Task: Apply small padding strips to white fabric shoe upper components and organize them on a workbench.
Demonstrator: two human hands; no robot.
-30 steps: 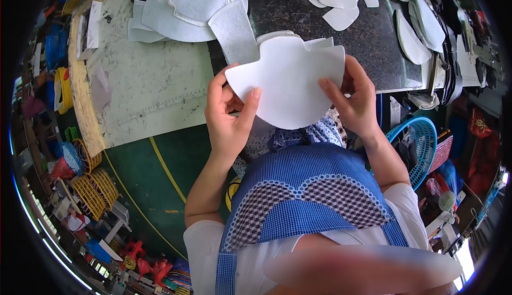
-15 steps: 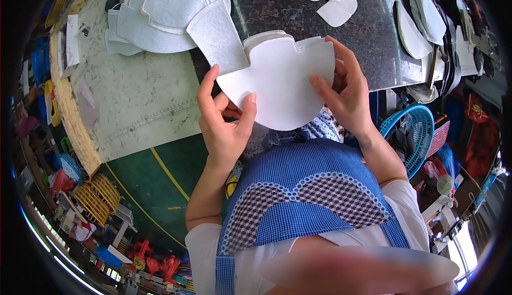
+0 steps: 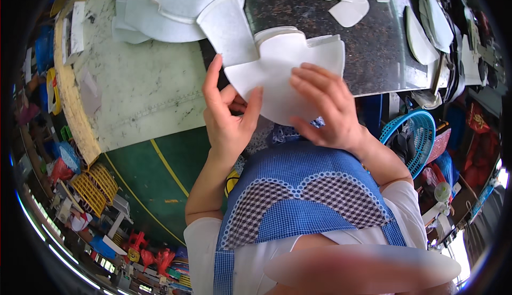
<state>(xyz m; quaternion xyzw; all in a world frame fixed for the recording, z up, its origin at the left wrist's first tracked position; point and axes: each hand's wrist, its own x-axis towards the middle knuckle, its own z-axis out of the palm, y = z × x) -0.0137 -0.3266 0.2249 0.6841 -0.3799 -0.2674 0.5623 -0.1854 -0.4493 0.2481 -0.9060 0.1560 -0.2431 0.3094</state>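
A white cut-out piece (image 3: 272,73), notched along its far edge and rounded on the near side, lies over the table's front edge. Several similar pieces (image 3: 281,32) show their edges behind it. My left hand (image 3: 230,105) grips its left side, thumb on top and some fingers underneath, the index finger pointing up beside the corner. Fingers stretched out, my right hand (image 3: 325,105) rests over the right part of the piece and hides some of it. A pale grey, narrow panel (image 3: 229,31) adjoins the white piece on the left.
Stacked pale panels (image 3: 186,1) sit at the far left. White offcut-like pieces (image 3: 349,12) lie on the dark speckled tabletop (image 3: 378,55). Curved pieces (image 3: 420,39) line its right side. A blue basket (image 3: 421,135) stands lower right; a pale cutting board (image 3: 138,87) covers the left.
My right hand has left the piece's upper right edge and moved left and inward onto its face, fingers now extended. My left hand keeps its grip. The view has shifted slightly.
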